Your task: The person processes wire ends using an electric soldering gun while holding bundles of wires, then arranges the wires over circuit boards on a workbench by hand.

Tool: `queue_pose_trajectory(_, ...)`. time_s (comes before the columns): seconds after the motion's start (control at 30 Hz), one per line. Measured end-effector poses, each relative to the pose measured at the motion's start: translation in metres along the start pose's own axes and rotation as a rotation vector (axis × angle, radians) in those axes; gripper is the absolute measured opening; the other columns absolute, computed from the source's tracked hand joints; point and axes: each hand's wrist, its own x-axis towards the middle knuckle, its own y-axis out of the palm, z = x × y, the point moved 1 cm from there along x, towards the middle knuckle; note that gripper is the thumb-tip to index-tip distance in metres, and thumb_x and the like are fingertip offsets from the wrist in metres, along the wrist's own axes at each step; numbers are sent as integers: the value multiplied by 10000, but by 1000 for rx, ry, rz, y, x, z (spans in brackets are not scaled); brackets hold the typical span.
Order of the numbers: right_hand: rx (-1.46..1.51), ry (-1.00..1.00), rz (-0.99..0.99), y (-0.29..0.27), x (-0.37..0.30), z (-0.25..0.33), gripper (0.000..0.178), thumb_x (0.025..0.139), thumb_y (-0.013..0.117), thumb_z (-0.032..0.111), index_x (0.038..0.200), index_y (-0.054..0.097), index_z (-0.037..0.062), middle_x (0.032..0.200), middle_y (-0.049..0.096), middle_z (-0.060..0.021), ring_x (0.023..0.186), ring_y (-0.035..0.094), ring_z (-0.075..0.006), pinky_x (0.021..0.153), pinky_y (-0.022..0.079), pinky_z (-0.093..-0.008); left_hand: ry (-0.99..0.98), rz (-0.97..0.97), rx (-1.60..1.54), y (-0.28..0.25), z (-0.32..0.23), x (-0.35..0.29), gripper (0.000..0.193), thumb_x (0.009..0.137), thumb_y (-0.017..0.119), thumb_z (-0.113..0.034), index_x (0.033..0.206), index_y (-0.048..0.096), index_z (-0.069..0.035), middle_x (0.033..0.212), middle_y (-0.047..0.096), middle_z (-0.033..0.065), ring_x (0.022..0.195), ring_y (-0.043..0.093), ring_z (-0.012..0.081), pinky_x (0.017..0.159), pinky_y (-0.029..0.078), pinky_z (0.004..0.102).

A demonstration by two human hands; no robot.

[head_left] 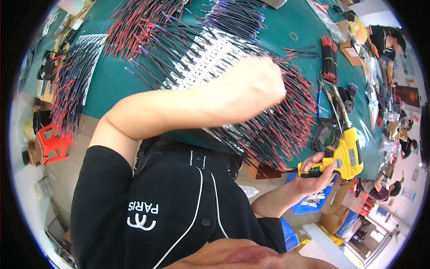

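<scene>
Left hand [255,87] fisted (arm raised), right hand [319,172] fingers curled, gripping

One head-worn fisheye view looks steeply down, close over the green worktable [286,22].

Wires [268,121]: black sheaths, red and blue ends, fanned in rows. Table [112,80]: dark teal. Strips [210,58] under wires: white with small dark dots. Soldering gun [347,152]: yellow body, black-and-green grip, silver tip. Garment [170,201]: black, white piping, white emblem. Stool [53,142]: red. Bins [309,201]: blue.
</scene>
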Motion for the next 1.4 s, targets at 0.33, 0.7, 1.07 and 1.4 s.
queue_pose_trajectory(0.33,-18,-14,21,-14,-3,-1,414,932,421,286,1160,383,-58,686,525,-101,414,425,-91,336,322,-185,-72,5,-48,54,-9,28,63,649,574,-62,663,604,-8,686,610,131,701,631,261,604,511,346)
queue_pose_trajectory(0.7,10,-6,51,-13,0,-3,422,939,415,282,1166,373,-71,695,523,-111,412,427,-93,330,321,-183,-22,-77,-386,40,4,7,196,689,596,-51,879,563,-20,829,580,120,787,590,292,658,477,397)
queue_pose_trajectory(1.07,21,21,12,-7,-2,-2,423,928,440,291,1164,380,-54,685,517,-105,405,421,-101,344,332,-194,15,-23,-172,44,31,-10,157,674,581,-39,829,592,-14,815,510,75,828,486,247,715,452,342)
queue_pose_trajectory(1.4,26,15,-6,-7,-2,-1,419,923,449,287,1156,380,-54,671,506,-107,380,400,-110,339,328,-203,9,-160,-140,36,65,-8,95,720,599,-40,814,598,-51,798,532,84,862,512,274,723,448,335)
